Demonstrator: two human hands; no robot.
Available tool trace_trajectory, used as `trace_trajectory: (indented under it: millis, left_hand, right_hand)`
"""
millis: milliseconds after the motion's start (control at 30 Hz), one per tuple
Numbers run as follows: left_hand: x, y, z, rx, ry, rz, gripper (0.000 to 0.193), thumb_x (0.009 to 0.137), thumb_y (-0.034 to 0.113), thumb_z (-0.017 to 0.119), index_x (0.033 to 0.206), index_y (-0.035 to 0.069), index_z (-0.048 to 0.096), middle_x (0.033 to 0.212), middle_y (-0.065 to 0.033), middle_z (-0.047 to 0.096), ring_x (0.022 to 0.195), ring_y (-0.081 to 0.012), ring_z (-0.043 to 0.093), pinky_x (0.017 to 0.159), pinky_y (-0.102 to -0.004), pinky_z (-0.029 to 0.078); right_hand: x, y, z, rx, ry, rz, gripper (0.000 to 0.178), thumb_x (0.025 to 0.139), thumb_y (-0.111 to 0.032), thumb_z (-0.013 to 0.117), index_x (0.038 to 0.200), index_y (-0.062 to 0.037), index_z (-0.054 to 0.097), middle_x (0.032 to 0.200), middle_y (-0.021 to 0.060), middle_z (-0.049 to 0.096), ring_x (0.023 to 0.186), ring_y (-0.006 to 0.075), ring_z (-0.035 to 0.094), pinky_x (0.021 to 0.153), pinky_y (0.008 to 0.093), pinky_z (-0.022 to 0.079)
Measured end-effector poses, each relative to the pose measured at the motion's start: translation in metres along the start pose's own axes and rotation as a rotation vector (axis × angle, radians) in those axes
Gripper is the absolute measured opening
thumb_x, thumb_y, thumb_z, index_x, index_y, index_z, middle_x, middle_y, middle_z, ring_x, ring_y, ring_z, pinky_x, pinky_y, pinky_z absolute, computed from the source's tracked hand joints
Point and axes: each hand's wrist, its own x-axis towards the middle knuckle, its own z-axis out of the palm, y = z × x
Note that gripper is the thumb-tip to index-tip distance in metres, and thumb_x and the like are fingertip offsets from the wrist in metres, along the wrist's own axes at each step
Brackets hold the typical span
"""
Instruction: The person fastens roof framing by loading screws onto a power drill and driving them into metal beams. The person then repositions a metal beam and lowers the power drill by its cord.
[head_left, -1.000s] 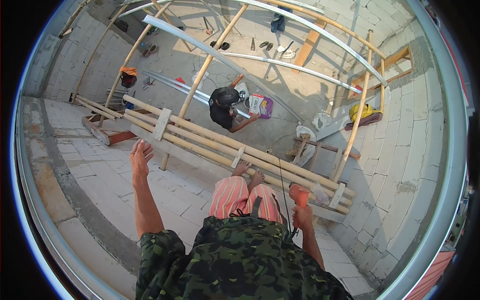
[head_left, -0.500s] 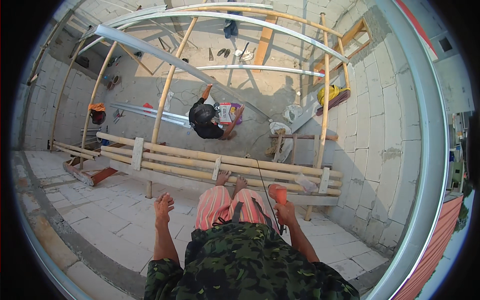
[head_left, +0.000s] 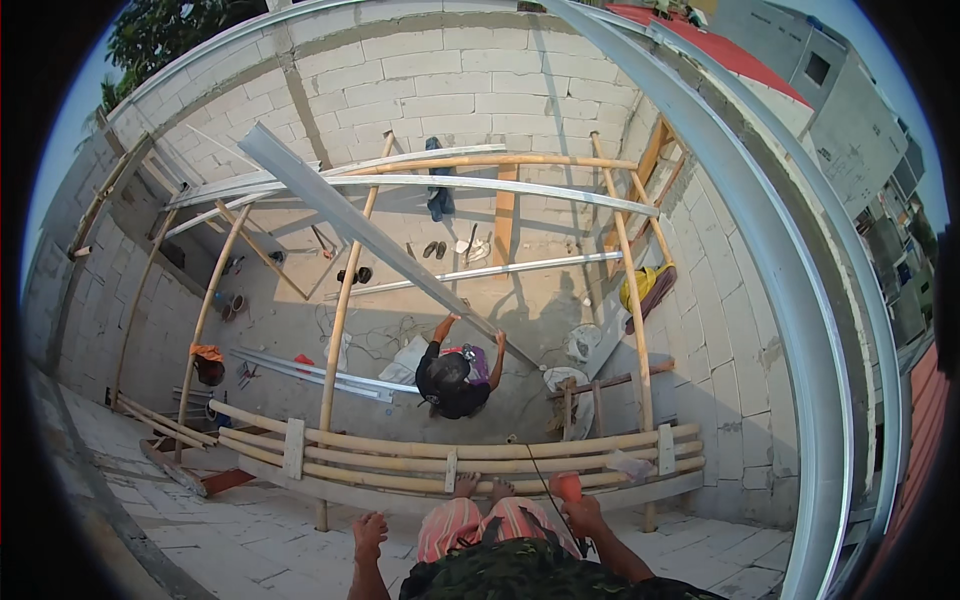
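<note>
In my right hand I grip an orange corded power drill. Its black cord runs up across the bamboo poles. Beside my left knee, my left hand is raised with loosely curled fingers and nothing visible in it. My bare feet rest by the bamboo scaffold platform, whose poles run crosswise under white crosspieces. Below, a co-worker in a dark top has both hands on a long metal channel beam that slants up to the left.
Upright bamboo poles and a horizontal metal rail stand between me and the ground. Light block walls surround the space. A large metal beam curves along the right. Metal channels, sacks and sandals lie on the floor below.
My view has tilted up, showing more of the far wall and sky. The co-worker's one hand has moved from a box-like package onto the slanting beam. My right hand keeps hold of the drill.
</note>
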Motion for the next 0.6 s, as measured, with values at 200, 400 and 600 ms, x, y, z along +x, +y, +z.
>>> trace_trajectory:
  millis: [200,400,600]
  left_hand:
    - [0.001,0.024,0.017,0.048,-0.020,0.116,0.041,0.083,0.029,0.068,0.112,0.003,0.061,0.075,-0.0038,0.061,0.064,-0.0126,0.059,0.049,-0.0253,0.045]
    - [-0.003,0.019,0.028,0.085,-0.051,0.110,0.040,0.083,0.030,0.069,0.109,0.002,0.062,0.074,-0.0027,0.060,0.064,-0.0118,0.059,0.050,-0.0245,0.044]
    - [-0.004,0.013,0.034,0.095,-0.085,0.093,0.037,0.083,0.027,0.068,0.108,0.001,0.062,0.077,-0.0043,0.062,0.064,-0.0120,0.059,0.050,-0.0255,0.045]
  right_hand:
    - [0.010,-0.003,0.005,0.086,0.033,0.096,0.014,0.067,-0.011,0.067,0.071,0.0011,0.061,0.058,0.0104,0.059,0.048,0.0206,0.059,0.043,0.0363,0.045]
    - [0.000,-0.006,0.003,0.134,0.053,0.167,0.015,0.069,-0.010,0.068,0.070,0.0022,0.060,0.056,0.0122,0.057,0.046,0.0226,0.057,0.040,0.0379,0.042]
    - [0.033,0.061,0.001,0.068,-0.005,-0.038,0.013,0.070,-0.007,0.066,0.068,0.0000,0.055,0.054,0.0083,0.050,0.044,0.0208,0.052,0.039,0.0367,0.038]
